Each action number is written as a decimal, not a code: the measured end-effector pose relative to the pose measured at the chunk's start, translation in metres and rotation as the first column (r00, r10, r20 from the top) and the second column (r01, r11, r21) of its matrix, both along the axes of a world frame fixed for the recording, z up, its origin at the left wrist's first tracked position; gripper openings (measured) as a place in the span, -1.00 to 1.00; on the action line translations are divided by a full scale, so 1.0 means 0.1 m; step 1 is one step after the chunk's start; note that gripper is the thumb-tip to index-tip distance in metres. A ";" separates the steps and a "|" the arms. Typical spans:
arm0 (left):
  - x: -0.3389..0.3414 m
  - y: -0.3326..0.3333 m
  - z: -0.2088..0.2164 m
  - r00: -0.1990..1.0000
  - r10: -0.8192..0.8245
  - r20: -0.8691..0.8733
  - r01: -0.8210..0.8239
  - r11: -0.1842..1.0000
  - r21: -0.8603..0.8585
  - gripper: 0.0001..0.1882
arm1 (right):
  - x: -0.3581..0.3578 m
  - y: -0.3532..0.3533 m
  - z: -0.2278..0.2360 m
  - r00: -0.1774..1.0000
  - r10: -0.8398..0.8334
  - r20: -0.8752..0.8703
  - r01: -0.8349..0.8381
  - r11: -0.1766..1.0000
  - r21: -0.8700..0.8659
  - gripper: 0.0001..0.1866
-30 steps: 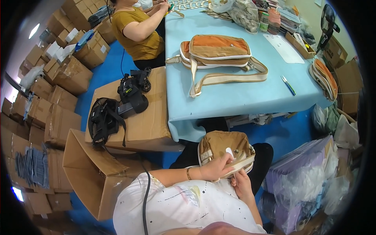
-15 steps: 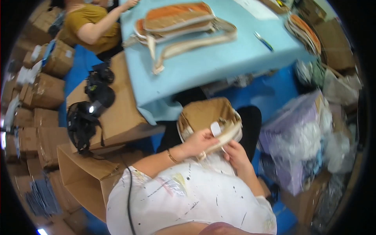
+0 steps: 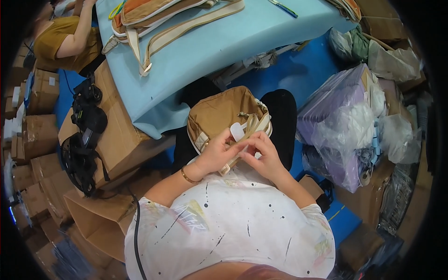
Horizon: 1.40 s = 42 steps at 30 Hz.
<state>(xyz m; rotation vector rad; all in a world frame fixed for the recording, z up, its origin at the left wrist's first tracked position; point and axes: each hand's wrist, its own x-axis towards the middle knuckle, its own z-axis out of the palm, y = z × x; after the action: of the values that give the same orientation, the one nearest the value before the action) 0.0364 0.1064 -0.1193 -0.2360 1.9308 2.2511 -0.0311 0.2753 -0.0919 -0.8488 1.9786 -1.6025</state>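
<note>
A small tan bag (image 3: 217,112) with pale trim rests on my lap. Its cream strap (image 3: 252,124) is gathered in a folded bundle on the bag's right side and runs down under my fingers. My left hand (image 3: 217,153) is closed on the strap, with a white tag (image 3: 237,132) sticking up beside its fingertips. My right hand (image 3: 265,157) meets the left one over the strap, thumb and forefinger pinched together. Whatever sits in that pinch is too small to make out.
A blue-covered table (image 3: 186,65) ahead holds an orange and tan bag (image 3: 161,14) and a pen-like tool (image 3: 283,8). At left, black gear (image 3: 88,126) lies on a carton (image 3: 119,128); a person (image 3: 70,42) sits beyond. Plastic-wrapped purple goods (image 3: 333,116) stand right.
The view has shifted, so the table sits higher and further left. My right hand has come up against my left fingertips over the strap. The white tag still stands beside my left fingers.
</note>
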 end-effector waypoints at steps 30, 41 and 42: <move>0.03 0.00 -0.02 0.991 0.132 -0.006 -0.130 0.968 -0.213 -0.80 | -0.01 -0.16 -0.07 0.719 -0.200 0.665 0.246 0.969 0.025 -0.83; -0.02 -0.01 0.18 0.965 0.088 -0.248 -0.188 0.890 -0.415 -0.70 | 0.00 -0.21 -0.16 0.723 -0.219 0.655 0.257 0.966 0.039 -0.82; -0.01 -0.01 0.19 0.957 0.079 -0.278 -0.199 0.877 -0.436 -0.69 | 0.01 -0.22 -0.15 0.727 -0.209 0.654 0.250 0.968 0.031 -0.82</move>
<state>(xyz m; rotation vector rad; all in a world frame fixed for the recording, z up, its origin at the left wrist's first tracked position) 0.0355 0.1052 -0.1003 -0.1552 2.6567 1.9392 -0.0302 0.2530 -0.1071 -0.0047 1.5553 -1.7790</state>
